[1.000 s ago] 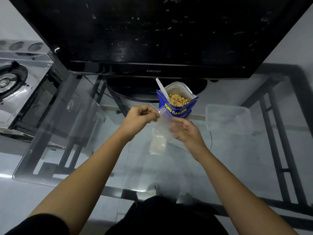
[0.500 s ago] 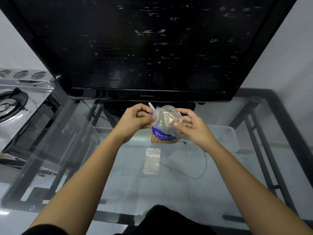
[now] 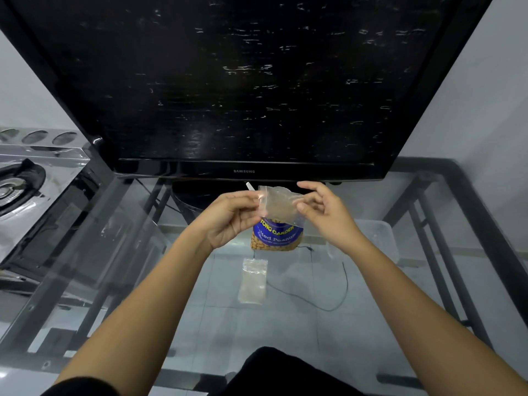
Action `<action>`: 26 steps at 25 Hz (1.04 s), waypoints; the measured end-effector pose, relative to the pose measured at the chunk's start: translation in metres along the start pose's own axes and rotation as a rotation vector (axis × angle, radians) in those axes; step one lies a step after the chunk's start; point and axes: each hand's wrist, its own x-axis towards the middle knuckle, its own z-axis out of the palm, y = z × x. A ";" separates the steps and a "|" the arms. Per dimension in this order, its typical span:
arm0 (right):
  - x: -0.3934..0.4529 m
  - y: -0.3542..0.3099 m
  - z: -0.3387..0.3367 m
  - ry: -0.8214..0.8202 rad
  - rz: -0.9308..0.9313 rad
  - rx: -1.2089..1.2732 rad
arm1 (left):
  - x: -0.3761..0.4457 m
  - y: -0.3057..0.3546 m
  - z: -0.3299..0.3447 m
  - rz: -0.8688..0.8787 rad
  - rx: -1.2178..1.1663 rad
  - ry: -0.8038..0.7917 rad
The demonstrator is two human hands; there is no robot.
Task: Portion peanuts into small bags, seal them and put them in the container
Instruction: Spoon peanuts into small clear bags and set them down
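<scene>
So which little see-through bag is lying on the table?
The small clear bag flat on the glass, nearest the person. The other bag is held up by both hands.

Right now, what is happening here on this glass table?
A person is holding up a small clear bag, pinching its left edge with the left hand and its right edge with the right hand. It looks empty. Behind it stands the blue peanut pack, with a white spoon showing above it. Another small bag lies flat on the table. A clear container sits to the right.
</scene>
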 end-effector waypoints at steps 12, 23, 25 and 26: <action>0.000 0.007 -0.010 -0.136 0.124 0.119 | 0.000 0.000 0.007 0.434 0.926 0.239; 0.005 -0.001 0.010 -0.020 -0.315 -0.794 | 0.011 -0.009 0.014 0.297 0.687 0.259; 0.009 0.003 0.014 0.073 -0.378 -0.917 | 0.015 -0.012 0.014 0.300 0.686 0.227; 0.011 0.005 0.014 0.090 -0.384 -0.917 | 0.016 -0.013 0.014 0.299 0.674 0.217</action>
